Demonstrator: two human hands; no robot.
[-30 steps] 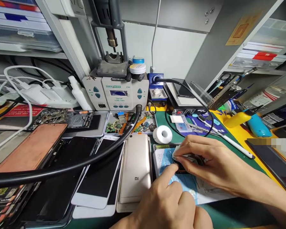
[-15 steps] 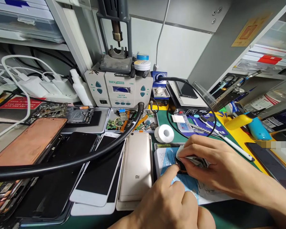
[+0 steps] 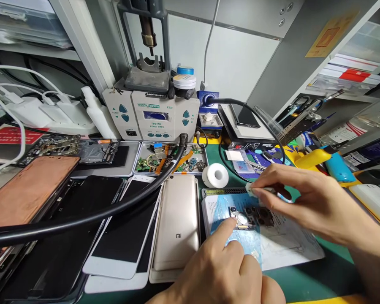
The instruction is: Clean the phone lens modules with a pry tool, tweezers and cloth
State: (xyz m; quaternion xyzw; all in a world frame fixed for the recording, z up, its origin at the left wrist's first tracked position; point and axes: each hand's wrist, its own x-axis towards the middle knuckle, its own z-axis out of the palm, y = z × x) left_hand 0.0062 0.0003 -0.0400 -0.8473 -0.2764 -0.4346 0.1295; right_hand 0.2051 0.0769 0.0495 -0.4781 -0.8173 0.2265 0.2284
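My left hand (image 3: 224, 264) comes in from the bottom. One finger reaches out, its tip on the left edge of a small phone part (image 3: 242, 220) with a round bright disc, while the other fingers are curled. That part lies on a blue sheet (image 3: 223, 203) over a white printed pad. Just right of it sits a dark phone part (image 3: 265, 216) with round openings. Above and to the right, my right hand (image 3: 307, 200) is closed in a pinch on a crumpled whitish wipe (image 3: 251, 190), held off the parts. Its lower fingers are partly hidden.
A solder-wire-sized white roll (image 3: 215, 175) stands behind the pad. Left lie a gold phone (image 3: 177, 223), white-framed screens (image 3: 123, 236) and a thick black hose (image 3: 120, 207). Behind are a tray of small boards (image 3: 139, 169) and a hot-air station (image 3: 158, 120).
My right hand has lifted up and to the right with the wipe, uncovering the phone parts. My left finger stays at the part. The view has shifted slightly.
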